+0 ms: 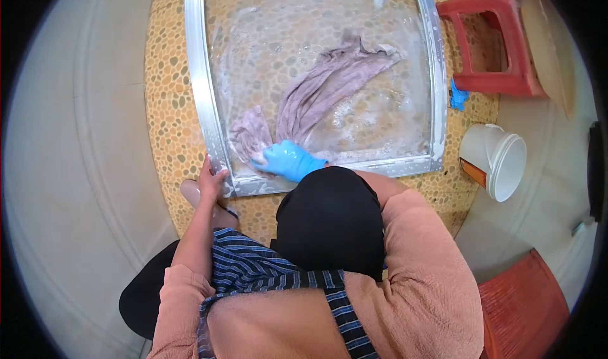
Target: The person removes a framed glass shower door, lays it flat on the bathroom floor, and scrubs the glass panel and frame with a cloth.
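My right hand, in a blue glove, is closed on the near end of a wet, greyish-purple cloth. The cloth lies bunched and stretched across a soapy glass panel, its far end trailing to the upper right. Beneath my right hand is the panel's near left corner area. My bare left hand grips the silver metal frame at that corner, thumb and fingers about its edge. White suds streak the glass and frame, and the pebble-patterned floor shows through.
A red plastic stool stands right of the panel, with a tan round object against it. Near them are a blue crumpled item and a white bucket tipped on its side. A red slatted piece is at lower right.
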The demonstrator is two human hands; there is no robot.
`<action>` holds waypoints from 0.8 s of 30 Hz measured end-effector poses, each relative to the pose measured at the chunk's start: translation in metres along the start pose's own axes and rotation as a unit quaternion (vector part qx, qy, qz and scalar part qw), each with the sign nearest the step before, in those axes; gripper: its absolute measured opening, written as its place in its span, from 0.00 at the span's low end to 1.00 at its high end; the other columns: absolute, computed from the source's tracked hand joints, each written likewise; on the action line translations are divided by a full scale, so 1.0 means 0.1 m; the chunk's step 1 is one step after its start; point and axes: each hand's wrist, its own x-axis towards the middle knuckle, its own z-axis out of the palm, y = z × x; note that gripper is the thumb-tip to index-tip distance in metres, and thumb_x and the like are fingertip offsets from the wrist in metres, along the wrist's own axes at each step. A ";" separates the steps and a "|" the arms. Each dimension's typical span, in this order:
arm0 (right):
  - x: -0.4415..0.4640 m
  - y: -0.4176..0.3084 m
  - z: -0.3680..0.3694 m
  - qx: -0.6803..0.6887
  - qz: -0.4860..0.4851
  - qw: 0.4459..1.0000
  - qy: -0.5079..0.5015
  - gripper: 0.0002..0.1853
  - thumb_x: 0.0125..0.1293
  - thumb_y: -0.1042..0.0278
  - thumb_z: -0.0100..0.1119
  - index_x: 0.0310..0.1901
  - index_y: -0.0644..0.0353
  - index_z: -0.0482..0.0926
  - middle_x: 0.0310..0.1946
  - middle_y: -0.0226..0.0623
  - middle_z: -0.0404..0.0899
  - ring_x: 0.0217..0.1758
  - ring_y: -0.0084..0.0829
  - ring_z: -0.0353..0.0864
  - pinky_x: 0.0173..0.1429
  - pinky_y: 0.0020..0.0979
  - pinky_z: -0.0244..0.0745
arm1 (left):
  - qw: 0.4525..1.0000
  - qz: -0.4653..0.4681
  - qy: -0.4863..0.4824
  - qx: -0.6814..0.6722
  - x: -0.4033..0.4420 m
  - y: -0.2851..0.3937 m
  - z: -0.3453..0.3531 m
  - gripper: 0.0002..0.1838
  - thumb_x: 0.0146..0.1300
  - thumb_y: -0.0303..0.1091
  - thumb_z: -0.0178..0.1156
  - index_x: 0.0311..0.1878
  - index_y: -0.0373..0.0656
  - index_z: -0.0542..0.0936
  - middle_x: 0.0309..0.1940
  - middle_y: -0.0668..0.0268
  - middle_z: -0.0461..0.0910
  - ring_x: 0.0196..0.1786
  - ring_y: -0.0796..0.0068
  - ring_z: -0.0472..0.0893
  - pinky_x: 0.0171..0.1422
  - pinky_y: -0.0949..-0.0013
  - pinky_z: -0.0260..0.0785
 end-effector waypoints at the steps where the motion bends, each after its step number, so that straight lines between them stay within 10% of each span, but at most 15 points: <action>1: -0.17 0.06 -0.08 0.033 -0.085 0.996 -0.025 0.12 0.59 0.65 0.54 0.46 0.49 0.75 0.28 0.38 0.77 0.28 0.36 0.81 0.30 0.38 0.75 | 1.000 -0.008 -0.004 0.022 -0.02 0.03 -0.01 0.45 0.49 0.29 0.70 0.71 0.40 0.58 0.47 0.61 0.80 0.42 0.73 0.78 0.50 0.73 0.71; 3: -0.46 0.46 -0.31 0.034 -0.123 0.991 -0.039 0.15 0.60 0.62 0.56 0.50 0.46 0.77 0.27 0.37 0.78 0.31 0.39 0.80 0.32 0.39 0.75 | 0.997 -0.029 -0.005 0.071 -0.02 0.00 -0.04 0.45 0.49 0.30 0.70 0.71 0.41 0.58 0.47 0.61 0.80 0.42 0.74 0.78 0.50 0.72 0.71; 4: -0.56 0.64 -0.62 0.149 0.001 0.979 -0.137 0.14 0.64 0.58 0.55 0.48 0.52 0.80 0.30 0.41 0.80 0.33 0.41 0.80 0.38 0.39 0.75 | 0.997 -0.032 -0.004 0.073 -0.04 0.05 -0.05 0.45 0.49 0.30 0.70 0.71 0.41 0.58 0.47 0.61 0.80 0.42 0.74 0.78 0.50 0.72 0.71; 5: -0.80 0.94 -0.60 0.456 0.128 0.880 -0.031 0.17 0.65 0.53 0.54 0.39 0.57 0.83 0.32 0.43 0.81 0.34 0.42 0.80 0.42 0.38 0.74 | 0.994 -0.025 0.008 0.103 -0.08 0.16 -0.04 0.45 0.49 0.30 0.70 0.71 0.41 0.59 0.46 0.61 0.80 0.42 0.74 0.78 0.50 0.72 0.71; 8: -1.01 1.70 -1.25 -0.007 0.206 0.970 -0.125 0.22 0.63 0.49 0.54 0.27 0.63 0.81 0.27 0.45 0.81 0.34 0.42 0.80 0.44 0.37 0.73 | 0.997 -0.007 0.006 0.078 -0.14 0.22 -0.04 0.45 0.49 0.31 0.70 0.71 0.42 0.59 0.46 0.61 0.80 0.42 0.74 0.78 0.50 0.72 0.71; 9: -1.01 1.67 -1.67 0.051 0.332 0.934 -0.125 0.18 0.62 0.53 0.53 0.31 0.61 0.80 0.32 0.46 0.81 0.38 0.45 0.79 0.45 0.39 0.74 | 0.996 -0.026 0.003 0.081 -0.11 0.16 -0.03 0.45 0.49 0.31 0.70 0.71 0.42 0.59 0.47 0.61 0.80 0.43 0.74 0.78 0.50 0.72 0.71; 11: -1.48 2.59 -1.53 -0.199 0.228 0.953 -0.027 0.14 0.60 0.59 0.52 0.40 0.58 0.79 0.39 0.49 0.79 0.44 0.48 0.78 0.48 0.41 0.74 | 0.996 -0.040 0.004 0.083 -0.10 0.20 -0.03 0.45 0.49 0.30 0.70 0.71 0.43 0.59 0.47 0.60 0.80 0.43 0.74 0.78 0.51 0.72 0.71; 16: -1.67 2.67 -1.38 -0.227 0.372 0.889 0.143 0.13 0.57 0.66 0.52 0.44 0.57 0.78 0.42 0.50 0.75 0.44 0.52 0.75 0.49 0.46 0.72 | 0.997 -0.031 0.012 0.074 -0.16 0.29 -0.02 0.45 0.49 0.30 0.70 0.71 0.43 0.59 0.45 0.60 0.80 0.42 0.73 0.78 0.49 0.71 0.71; 19: -1.31 2.16 -0.49 -0.399 0.415 0.808 0.120 0.08 0.62 0.66 0.50 0.37 0.60 0.75 0.32 0.43 0.75 0.39 0.39 0.75 0.43 0.42 0.71 | 0.992 -0.002 0.027 0.123 -0.13 0.23 0.00 0.44 0.50 0.31 0.70 0.71 0.42 0.59 0.46 0.58 0.79 0.44 0.70 0.78 0.51 0.70 0.71; 21: -0.75 1.28 -0.32 -0.041 0.481 0.850 0.212 0.07 0.62 0.67 0.50 0.39 0.59 0.75 0.34 0.45 0.74 0.37 0.43 0.75 0.42 0.43 0.70 | 0.992 -0.014 0.016 0.120 -0.13 0.26 0.00 0.44 0.50 0.31 0.70 0.71 0.42 0.59 0.48 0.57 0.79 0.46 0.69 0.78 0.52 0.69 0.70; 22: -0.59 0.93 -0.22 -0.095 0.306 0.909 0.266 0.06 0.61 0.69 0.52 0.38 0.60 0.75 0.33 0.45 0.75 0.31 0.42 0.77 0.34 0.42 0.73 | 0.992 -0.028 0.007 0.121 -0.14 0.27 -0.01 0.44 0.50 0.32 0.69 0.71 0.42 0.59 0.49 0.56 0.78 0.48 0.67 0.78 0.54 0.68 0.70; 24: -0.05 0.25 -0.16 -0.069 0.266 0.961 0.024 0.06 0.59 0.73 0.52 0.39 0.61 0.75 0.26 0.41 0.76 0.21 0.42 0.80 0.20 0.40 0.73 | 0.991 0.030 0.018 0.126 -0.15 0.20 0.00 0.45 0.51 0.32 0.69 0.71 0.40 0.56 0.50 0.55 0.78 0.48 0.65 0.78 0.55 0.67 0.70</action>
